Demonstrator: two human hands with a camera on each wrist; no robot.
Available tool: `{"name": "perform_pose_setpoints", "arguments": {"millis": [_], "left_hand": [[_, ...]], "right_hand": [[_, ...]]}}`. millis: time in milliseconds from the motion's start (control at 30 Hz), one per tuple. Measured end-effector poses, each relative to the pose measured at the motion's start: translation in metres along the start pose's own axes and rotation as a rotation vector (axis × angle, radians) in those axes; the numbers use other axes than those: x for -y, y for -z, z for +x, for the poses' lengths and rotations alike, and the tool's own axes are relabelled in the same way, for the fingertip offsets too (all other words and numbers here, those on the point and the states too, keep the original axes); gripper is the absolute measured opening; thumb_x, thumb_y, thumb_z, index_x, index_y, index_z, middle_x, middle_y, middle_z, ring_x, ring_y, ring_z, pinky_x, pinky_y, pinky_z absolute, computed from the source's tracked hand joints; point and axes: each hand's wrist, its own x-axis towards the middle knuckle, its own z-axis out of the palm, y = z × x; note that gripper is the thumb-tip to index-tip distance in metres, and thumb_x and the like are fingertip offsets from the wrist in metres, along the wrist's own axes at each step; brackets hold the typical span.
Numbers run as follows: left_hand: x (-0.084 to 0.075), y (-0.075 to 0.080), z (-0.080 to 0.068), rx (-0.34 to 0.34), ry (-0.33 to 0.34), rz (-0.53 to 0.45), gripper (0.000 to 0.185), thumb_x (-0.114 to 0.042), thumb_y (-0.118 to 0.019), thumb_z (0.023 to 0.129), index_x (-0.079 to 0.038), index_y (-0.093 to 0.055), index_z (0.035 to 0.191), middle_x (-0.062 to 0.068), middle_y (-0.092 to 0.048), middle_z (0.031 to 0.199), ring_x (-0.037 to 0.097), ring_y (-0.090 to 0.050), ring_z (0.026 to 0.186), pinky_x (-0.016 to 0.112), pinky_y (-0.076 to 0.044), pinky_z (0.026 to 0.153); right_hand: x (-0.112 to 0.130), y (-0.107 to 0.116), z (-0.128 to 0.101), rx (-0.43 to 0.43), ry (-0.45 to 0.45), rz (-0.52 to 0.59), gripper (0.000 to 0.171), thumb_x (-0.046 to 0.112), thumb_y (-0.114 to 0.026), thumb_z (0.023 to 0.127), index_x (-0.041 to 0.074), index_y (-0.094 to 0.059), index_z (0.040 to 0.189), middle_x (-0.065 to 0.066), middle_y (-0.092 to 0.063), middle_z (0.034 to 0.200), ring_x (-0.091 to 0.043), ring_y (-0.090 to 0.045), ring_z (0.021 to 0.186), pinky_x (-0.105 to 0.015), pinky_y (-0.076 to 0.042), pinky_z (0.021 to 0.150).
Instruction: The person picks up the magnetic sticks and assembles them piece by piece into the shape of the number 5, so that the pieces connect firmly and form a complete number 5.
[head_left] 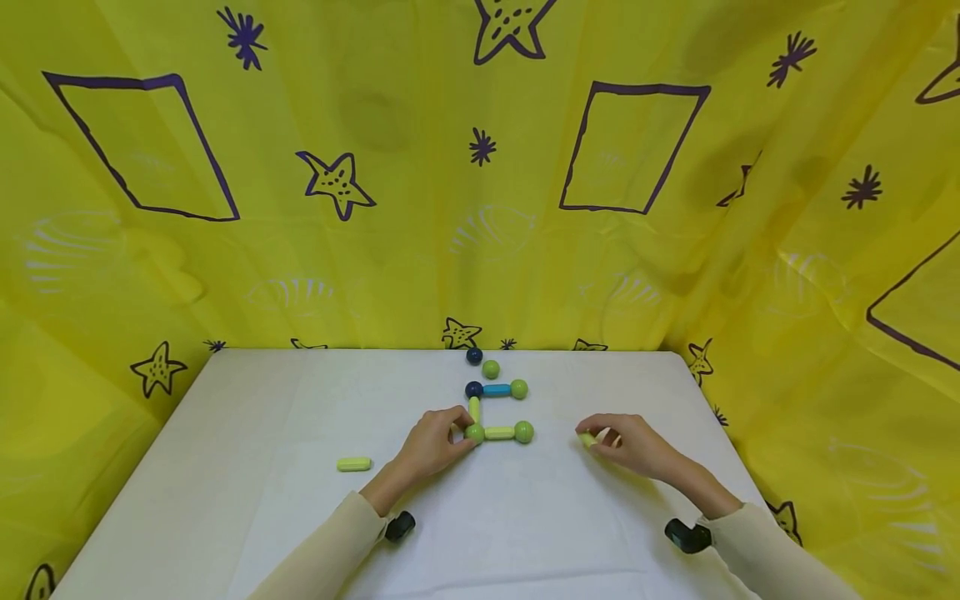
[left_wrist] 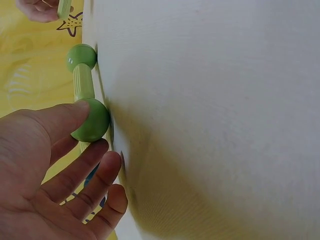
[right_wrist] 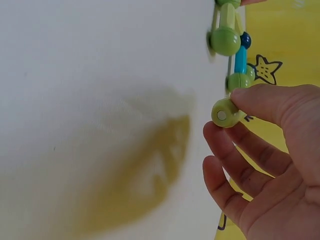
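A white table (head_left: 247, 433) is seen from above, backed by a yellow curtain (head_left: 390, 208) printed with stars and outlined shapes. Near the table's middle, a small frame of magnetic rods and balls (head_left: 495, 410) lies flat: a dark blue ball (head_left: 473, 389) is joined by a blue rod (head_left: 497, 389) to a green ball (head_left: 518, 388), and a short green rod (head_left: 474, 409) runs down to the corner ball (head_left: 474, 432), which a longer green rod (head_left: 499, 432) links to another green ball (head_left: 523, 431). The corner ball is pinched between the thumb and fingers of the left hand (head_left: 431, 446). A loose green rod (head_left: 588, 439) is gripped between the thumb and fingertips of the right hand (head_left: 626, 444), well apart from the frame; its round end shows in the right wrist view. Two loose balls (head_left: 482, 362) lie near the far edge, possibly touching. A spare green rod (head_left: 353, 464) lies left of the left hand.
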Motion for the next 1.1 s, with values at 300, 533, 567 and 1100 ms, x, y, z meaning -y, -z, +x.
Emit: {"name": "perform_pose_setpoints", "arguments": {"millis": [300,533,567,1100], "left_hand": [[-0.002,0.000,0.001,0.007,0.000,0.000,0.018,-0.016,-0.080,0.090,-0.010,-0.071,0.104,0.001,-0.074,0.099,0.006,-0.051,0.067,0.025,-0.045,0.061],[-0.003,-0.001,0.001,0.013,0.003,-0.001,0.018,-0.016,-0.080,0.090,-0.010,-0.070,0.104,0.002,-0.074,0.098,0.006,-0.051,0.066,0.025,-0.045,0.061],[-0.003,-0.001,0.001,0.014,0.005,-0.002,0.017,-0.016,-0.080,0.090,-0.010,-0.070,0.104,0.002,-0.074,0.098,0.006,-0.051,0.067,0.025,-0.045,0.061],[-0.001,-0.002,0.001,0.012,0.015,-0.010,0.017,-0.017,-0.080,0.091,-0.011,-0.070,0.104,0.000,-0.074,0.097,0.006,-0.051,0.066,0.025,-0.044,0.060]], "right_hand": [[0.010,-0.016,0.009,0.022,-0.025,0.071,0.027,0.001,-0.074,0.091,0.002,-0.071,0.119,-0.012,-0.073,0.108,-0.012,-0.067,0.080,-0.027,-0.055,0.069],[0.014,-0.036,0.016,0.023,-0.065,0.125,0.028,0.004,-0.074,0.092,0.005,-0.072,0.120,-0.010,-0.073,0.108,-0.010,-0.067,0.080,-0.027,-0.055,0.071],[0.014,-0.039,0.017,0.021,-0.073,0.129,0.028,0.005,-0.074,0.092,0.006,-0.072,0.120,-0.010,-0.073,0.108,-0.010,-0.067,0.080,-0.027,-0.055,0.071],[0.023,-0.071,0.026,-0.036,-0.116,0.193,0.032,0.012,-0.078,0.091,0.006,-0.072,0.122,-0.008,-0.074,0.107,-0.010,-0.068,0.084,-0.025,-0.055,0.073]]}}
